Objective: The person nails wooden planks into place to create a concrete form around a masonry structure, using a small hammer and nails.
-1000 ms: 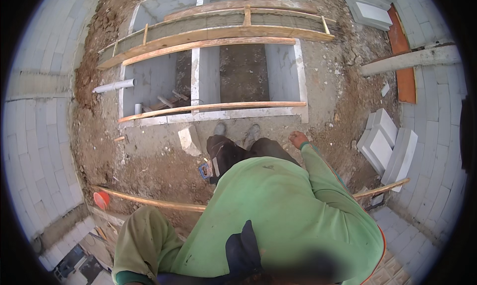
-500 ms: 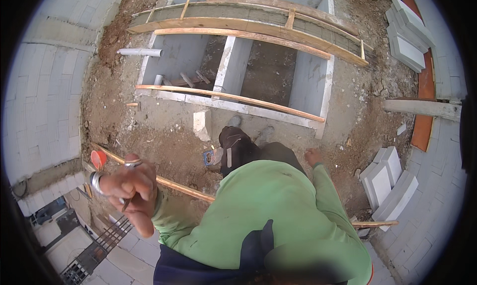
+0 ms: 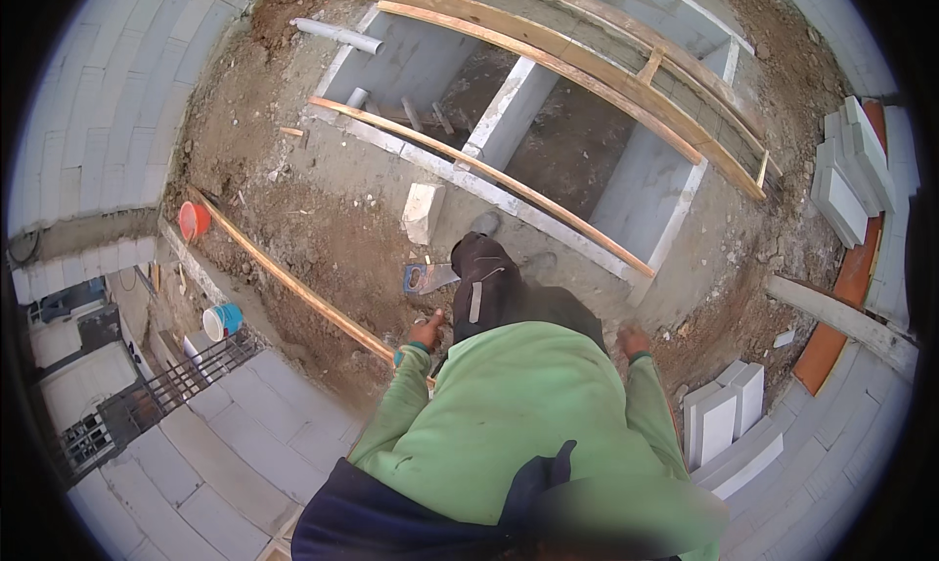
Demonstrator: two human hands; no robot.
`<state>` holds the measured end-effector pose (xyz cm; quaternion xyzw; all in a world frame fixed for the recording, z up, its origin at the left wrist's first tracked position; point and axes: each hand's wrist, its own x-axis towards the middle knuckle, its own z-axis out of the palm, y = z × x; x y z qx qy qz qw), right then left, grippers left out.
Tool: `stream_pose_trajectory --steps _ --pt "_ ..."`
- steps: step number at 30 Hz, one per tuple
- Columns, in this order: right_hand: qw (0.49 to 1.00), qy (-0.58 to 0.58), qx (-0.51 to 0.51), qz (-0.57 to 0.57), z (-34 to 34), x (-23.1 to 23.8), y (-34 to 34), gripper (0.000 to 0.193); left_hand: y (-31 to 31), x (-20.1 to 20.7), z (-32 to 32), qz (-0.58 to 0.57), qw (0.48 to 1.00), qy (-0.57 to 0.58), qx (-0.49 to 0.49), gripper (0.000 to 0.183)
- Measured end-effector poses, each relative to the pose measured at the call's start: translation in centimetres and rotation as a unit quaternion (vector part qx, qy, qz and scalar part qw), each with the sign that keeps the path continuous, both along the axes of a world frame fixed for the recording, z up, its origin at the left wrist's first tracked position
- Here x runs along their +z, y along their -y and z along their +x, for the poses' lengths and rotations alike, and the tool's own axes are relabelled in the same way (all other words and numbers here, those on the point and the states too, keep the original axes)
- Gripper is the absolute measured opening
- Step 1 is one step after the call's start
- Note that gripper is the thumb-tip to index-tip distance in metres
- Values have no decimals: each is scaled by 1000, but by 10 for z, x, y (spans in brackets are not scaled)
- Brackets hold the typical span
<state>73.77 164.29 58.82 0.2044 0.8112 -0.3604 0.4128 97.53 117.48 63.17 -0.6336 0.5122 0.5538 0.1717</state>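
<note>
My left hand (image 3: 427, 331) hangs low beside my left leg, its fingers loosely closed. Whatever lies in them is too small to make out. Just ahead of it, a hand saw (image 3: 415, 278) with a blue handle lies on the dirt, its blade reaching toward my leg. My right hand (image 3: 634, 341) is down by my right side, fingers loose, and nothing shows in it. A pale, chipped block (image 3: 422, 214) sits on the ground in front of my left foot.
Ahead is a pit with grey block walls (image 3: 509, 116), crossed by wooden boards (image 3: 489, 175). A long timber strip (image 3: 293, 280) runs along the dirt at left, near a red bucket (image 3: 194, 220) and a blue-white bucket (image 3: 223, 320). White blocks (image 3: 724, 414) are stacked at right.
My left hand, raised close to the camera with a small dark thing pinched in its fingers, has dropped beside my leg. The view has turned; the pit now appears farther right.
</note>
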Motion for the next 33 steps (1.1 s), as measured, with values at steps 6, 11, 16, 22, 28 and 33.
stream_pose_trajectory --steps 6,11,16,22,28,33 --pt "996 -58 5 -66 -32 -3 1 34 -8 11 -1 26 998 35 -48 71" --pt "996 -64 20 -54 -42 8 12 34 -12 14 -28 33 999 41 -14 76" --pt "997 -32 -8 -64 -38 19 27 34 -16 -41 -8 -51 998 26 -39 79" --pt "999 -13 33 -22 -22 3 2 35 -14 -48 13 57 990 0 -127 57" --pt "997 14 52 -52 -29 -10 21 34 -12 -95 66 -260 864 -67 -427 38" --pt "995 -2 90 -30 -56 -4 25 33 -14 -13 39 263 896 -171 315 10"
